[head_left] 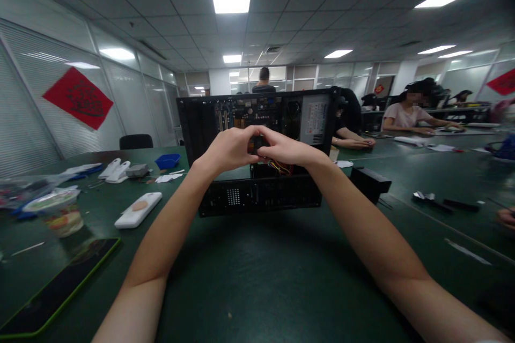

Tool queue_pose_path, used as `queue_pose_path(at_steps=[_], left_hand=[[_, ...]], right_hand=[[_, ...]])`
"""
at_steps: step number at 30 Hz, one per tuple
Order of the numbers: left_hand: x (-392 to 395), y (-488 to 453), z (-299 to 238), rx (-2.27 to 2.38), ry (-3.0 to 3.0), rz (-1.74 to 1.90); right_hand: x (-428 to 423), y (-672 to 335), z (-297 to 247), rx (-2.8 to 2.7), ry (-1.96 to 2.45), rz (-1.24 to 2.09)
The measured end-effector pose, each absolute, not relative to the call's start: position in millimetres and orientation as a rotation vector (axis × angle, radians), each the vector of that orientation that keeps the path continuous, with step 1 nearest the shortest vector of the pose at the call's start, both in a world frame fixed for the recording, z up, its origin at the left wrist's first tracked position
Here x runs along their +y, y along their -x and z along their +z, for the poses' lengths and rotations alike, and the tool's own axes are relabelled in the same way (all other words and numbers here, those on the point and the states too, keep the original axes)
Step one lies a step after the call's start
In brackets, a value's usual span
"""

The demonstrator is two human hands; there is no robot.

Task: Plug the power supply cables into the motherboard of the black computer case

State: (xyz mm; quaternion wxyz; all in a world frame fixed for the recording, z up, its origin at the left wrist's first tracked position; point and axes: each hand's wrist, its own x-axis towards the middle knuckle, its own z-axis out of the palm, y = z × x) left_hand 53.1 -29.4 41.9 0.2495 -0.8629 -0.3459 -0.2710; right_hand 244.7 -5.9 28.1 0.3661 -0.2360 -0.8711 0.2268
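An open black computer case (259, 193) stands in front of me on the green table, its inside facing me. Inside are a circuit board (245, 110), a round fan (292, 118), a labelled metal power supply (316, 119) and yellow and red wires (280, 167). My left hand (232, 149) and my right hand (284, 146) meet before the board. Their fingers curl inward, and the index fingertips touch or nearly touch. A small gap shows between the thumbs and index fingers. The other fingertips are hidden, along with anything they grip.
On the left are a phone (60, 289), a white power bank-like block (139, 210), a plastic cup (62, 214) and a blue tray (168, 161). At right lie a black box-shaped part (370, 182) and dark strips (432, 202). Other people sit across the table.
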Motion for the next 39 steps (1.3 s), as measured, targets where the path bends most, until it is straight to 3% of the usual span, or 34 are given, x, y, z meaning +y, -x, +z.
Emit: queue_pose_path(at_steps=[14, 26, 30, 39], left_hand=[[-19.7, -55.5, 38.0, -0.884, 2.116, -0.923], [-14.2, -41.3, 38.2, -0.781, 1.973, -1.013], [-8.3, -39.9, 37.1, -0.789, 1.93, -0.994], [11.3, -40.0, 29.2, -0.989, 1.974, -0.963]], right_hand=[[8.2, -240.7, 32.8, -1.786, 0.583, 0.514], [19.8, -235.1, 29.7, -1.784, 0.533, 0.429], [35.3, -240.2, 25.4, -1.786, 0.456, 0.237], [46.2, -243.5, 1.8, -1.946, 0.652, -0.567]])
